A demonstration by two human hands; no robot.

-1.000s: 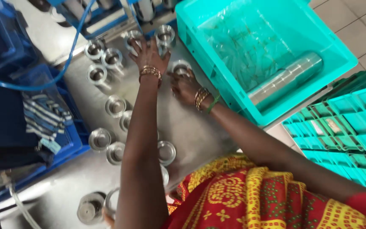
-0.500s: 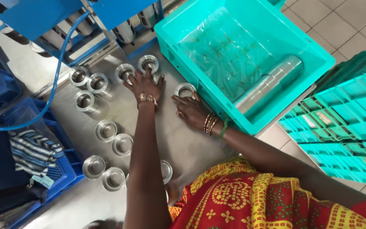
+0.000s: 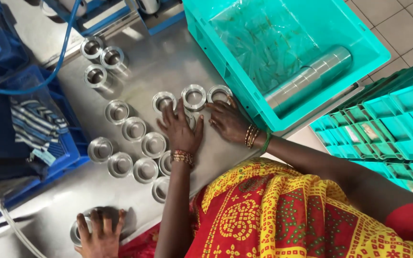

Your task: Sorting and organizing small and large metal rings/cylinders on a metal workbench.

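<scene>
The bench (image 3: 168, 67) is bare grey steel with a dull sheen. The metal rings (image 3: 194, 97) and flanged cups (image 3: 154, 144) on it are silver-grey, bright at the rims and darker in the bores. The big crate (image 3: 216, 52) is turquoise, lined with a clear plastic sheet (image 3: 268, 38) flecked with brownish marks; the stack of rings (image 3: 309, 76) inside it is silver, banded with fine dark lines. The stacked trays (image 3: 388, 129) are the same turquoise. The side crates (image 3: 68, 143) and the hose (image 3: 48, 81) are blue, and the folded cloth (image 3: 37, 124) is striped navy and white. The garment (image 3: 273, 215) is yellow and red with green dots and printed medallions. The bangles (image 3: 182, 156) are gold and red. The floor tiles (image 3: 397, 24) are pale grey.
</scene>
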